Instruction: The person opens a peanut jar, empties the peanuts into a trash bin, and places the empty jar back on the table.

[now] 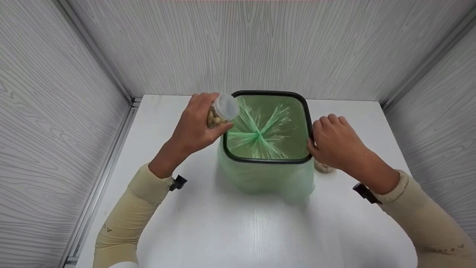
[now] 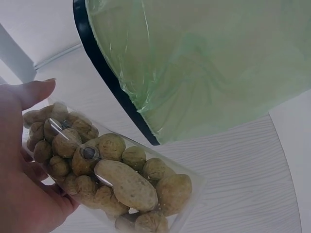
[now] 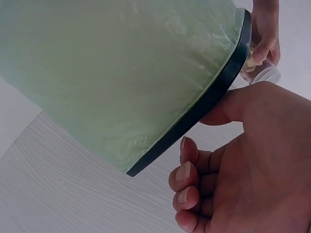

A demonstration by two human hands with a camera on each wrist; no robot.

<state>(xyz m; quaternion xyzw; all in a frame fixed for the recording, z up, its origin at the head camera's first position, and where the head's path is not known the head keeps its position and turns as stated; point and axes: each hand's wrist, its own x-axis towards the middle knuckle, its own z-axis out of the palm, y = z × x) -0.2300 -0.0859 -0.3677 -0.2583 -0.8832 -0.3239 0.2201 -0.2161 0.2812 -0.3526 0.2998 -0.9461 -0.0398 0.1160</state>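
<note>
My left hand grips a clear plastic jar with a translucent white lid, beside the left edge of the bin. Shelled-looking brown nuts, peanut-like in shape, fill the jar. The squarish bin has a black rim and is lined with a thin green bag, whose creases meet at one point inside. My right hand is at the bin's right edge, its thumb against the rim. The other fingers are loosely curled, apart from the rim.
A round beige object lies on the white table, partly hidden beneath the right hand. Grey wood-grain panels enclose the table at the back and both sides. The bag hangs loosely over the bin's front.
</note>
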